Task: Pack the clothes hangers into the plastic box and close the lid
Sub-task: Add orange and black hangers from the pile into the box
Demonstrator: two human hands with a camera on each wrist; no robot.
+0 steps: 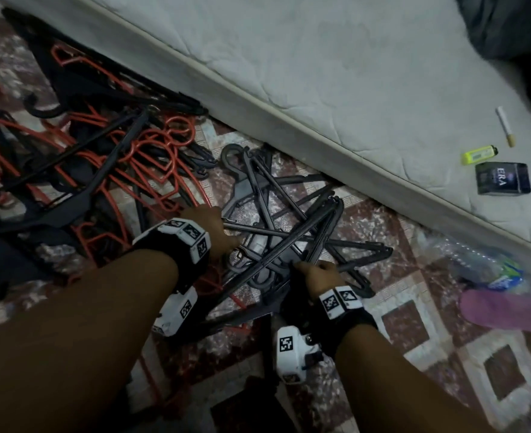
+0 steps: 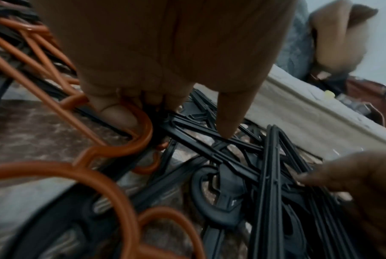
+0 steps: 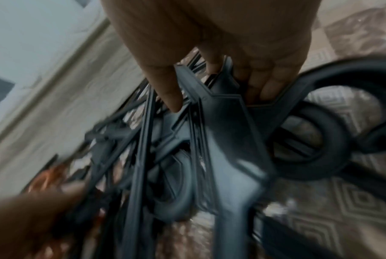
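A tangle of black hangers (image 1: 289,226) lies on the patterned floor beside the mattress. Left of it spreads a heap of orange hangers (image 1: 139,157) mixed with more black ones. My left hand (image 1: 218,232) reaches into the left side of the black tangle; in the left wrist view its curled fingers (image 2: 118,113) hook black bars beside an orange hanger's loop (image 2: 141,135). My right hand (image 1: 317,273) grips a bunch of black hangers (image 3: 222,108) near their necks, fingers curled round them. No plastic box is in view.
The mattress (image 1: 320,73) runs diagonally across the top right, carrying a dark packet (image 1: 503,178), a yellow lighter (image 1: 478,155) and a cigarette (image 1: 505,126). A plastic bottle (image 1: 492,270) and a pink object (image 1: 508,310) lie on the floor at the right.
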